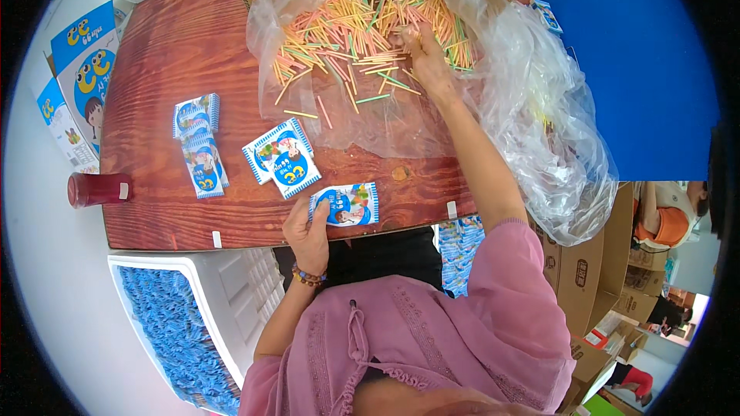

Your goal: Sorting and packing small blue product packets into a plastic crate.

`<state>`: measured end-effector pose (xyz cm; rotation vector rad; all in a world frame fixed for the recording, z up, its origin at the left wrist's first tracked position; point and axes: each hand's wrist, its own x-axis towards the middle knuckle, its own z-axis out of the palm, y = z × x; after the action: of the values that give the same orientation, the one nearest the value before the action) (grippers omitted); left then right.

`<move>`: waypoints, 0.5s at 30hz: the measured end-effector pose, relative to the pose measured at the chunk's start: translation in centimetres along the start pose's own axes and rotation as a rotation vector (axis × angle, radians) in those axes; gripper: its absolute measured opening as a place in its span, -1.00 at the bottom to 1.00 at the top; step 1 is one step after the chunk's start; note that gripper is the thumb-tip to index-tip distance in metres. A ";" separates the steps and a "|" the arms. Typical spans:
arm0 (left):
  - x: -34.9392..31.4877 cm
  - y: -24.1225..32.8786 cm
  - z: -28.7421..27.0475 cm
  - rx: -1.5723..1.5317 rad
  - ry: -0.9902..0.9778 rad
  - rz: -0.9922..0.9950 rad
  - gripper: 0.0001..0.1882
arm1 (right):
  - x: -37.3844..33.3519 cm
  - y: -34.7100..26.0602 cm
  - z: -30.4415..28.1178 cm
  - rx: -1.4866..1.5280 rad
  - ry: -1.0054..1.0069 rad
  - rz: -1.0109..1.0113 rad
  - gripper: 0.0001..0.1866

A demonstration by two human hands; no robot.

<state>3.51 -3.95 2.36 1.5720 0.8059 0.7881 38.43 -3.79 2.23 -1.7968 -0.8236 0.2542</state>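
My left hand pinches the left end of a small blue-and-white packet at the table's near edge. My right hand reaches into a heap of thin pink, yellow and green sticks on a clear plastic bag. Its fingers are bunched together among the sticks; what they hold, if anything, is too hard to make out. Between my hands lie overlapping packets of the same kind. Farther left, more packets lie in an overlapping row.
A red-lidded jar lies at the wooden table's left edge, below printed cartons. A white foam box full of blue packets stands below left. Crumpled plastic hangs over the right side by a blue panel. Other people are at far right.
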 end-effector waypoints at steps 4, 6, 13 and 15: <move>-0.1 0.0 0.2 0.003 -0.007 0.010 -0.86 | -0.4 1.1 -0.1 -0.407 0.016 -0.144 -0.74; 0.0 0.1 0.3 0.006 -0.003 0.024 -0.86 | -0.1 1.6 -0.4 -0.413 -0.007 -0.164 -0.73; 1.2 0.7 0.5 -0.553 0.168 -0.209 -0.80 | -0.5 -3.3 -0.7 0.574 0.074 0.042 -0.76; 2.8 1.2 1.1 -0.363 0.205 -0.029 -0.80 | -2.3 -5.9 -0.3 0.842 0.052 0.192 -0.73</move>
<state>6.06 -2.29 3.58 1.1678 0.7794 1.0238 34.56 -4.51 7.14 -1.0727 -0.4012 0.5791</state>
